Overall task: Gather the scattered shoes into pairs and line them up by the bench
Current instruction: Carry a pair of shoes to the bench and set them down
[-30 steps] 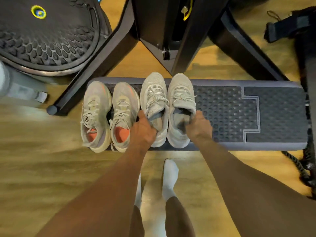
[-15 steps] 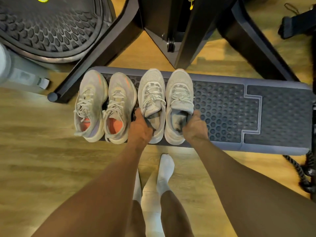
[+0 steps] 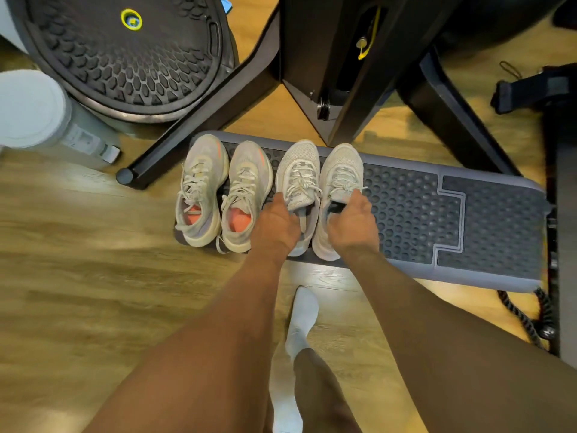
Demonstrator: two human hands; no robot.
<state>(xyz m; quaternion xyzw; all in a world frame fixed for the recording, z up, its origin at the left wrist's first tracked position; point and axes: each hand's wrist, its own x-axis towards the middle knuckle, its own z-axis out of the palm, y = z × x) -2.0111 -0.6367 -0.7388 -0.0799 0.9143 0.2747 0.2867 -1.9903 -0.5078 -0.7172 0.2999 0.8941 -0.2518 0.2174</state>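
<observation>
Wood floor point(image 3: 93, 276) underfoot, both my arms stretch down to the worktop point(image 3: 406, 214), left grip point(image 3: 274, 223) clutching one white shoe point(image 3: 298, 173), right grip point(image 3: 352, 226) its mate point(image 3: 342, 168).

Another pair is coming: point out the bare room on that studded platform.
Free: the platform from the white pair rightward to its end. Crowded: the left end, orange-lined pair beside the white pair, left hand and right hand gripping it.
</observation>
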